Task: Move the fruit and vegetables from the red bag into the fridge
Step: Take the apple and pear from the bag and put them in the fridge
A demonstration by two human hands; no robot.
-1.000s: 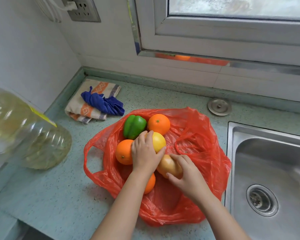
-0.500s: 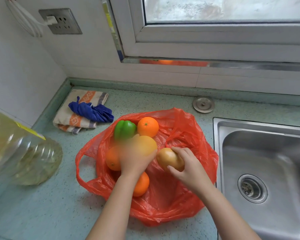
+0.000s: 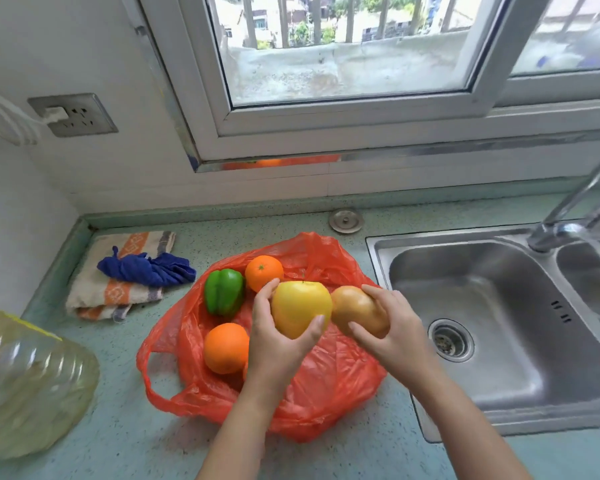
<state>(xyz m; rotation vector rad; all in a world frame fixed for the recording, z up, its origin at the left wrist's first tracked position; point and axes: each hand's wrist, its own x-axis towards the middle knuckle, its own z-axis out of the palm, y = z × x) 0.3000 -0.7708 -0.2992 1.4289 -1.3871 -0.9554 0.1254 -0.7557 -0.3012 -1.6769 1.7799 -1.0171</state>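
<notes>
Left hand (image 3: 278, 344) curled round 1 smooth yellow apple (image 3: 300, 306), right hand (image 3: 395, 334) gripping 1 oval brown onion (image 3: 355, 310), the two touching, over the crinkly red plastic bag (image 3: 326, 386) on the speckled surface (image 3: 118, 427); in the bag left of hands: 2 round oranges (image 3: 264, 271) (image 3: 226, 348), 1 glossy green pepper (image 3: 223, 296).

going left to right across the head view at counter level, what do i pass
oil bottle → blue cloth → green pepper → yellow apple → golden-brown produce → sink drain → faucet
</notes>
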